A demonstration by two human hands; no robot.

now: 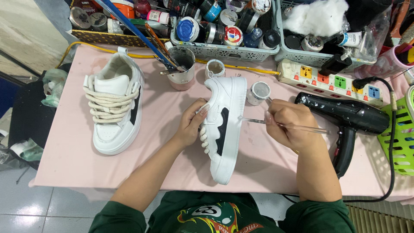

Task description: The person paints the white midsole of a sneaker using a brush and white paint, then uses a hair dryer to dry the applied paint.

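L hand (189, 125) grips white sneaker (224, 127) on its side, mid-frame; R hand (291, 127) pinches clear-handled brush (284, 125) w/ tip at sole edge. Black side panels look painted. 2nd sneaker (113, 110) waits, center-left.

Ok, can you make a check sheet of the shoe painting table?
Surface: pink table, paint-specked.
Job's things: white sneaker tipped on its side; clear-handled brush touching its sole.
Clutter: second sneaker, brush cup, small jars, baskets of paint bottles.
Grips: left hand steadies the sneaker; right hand holds the brush.
Cables: hair dryer cord, power strip.
Surroundings: tiled floor.
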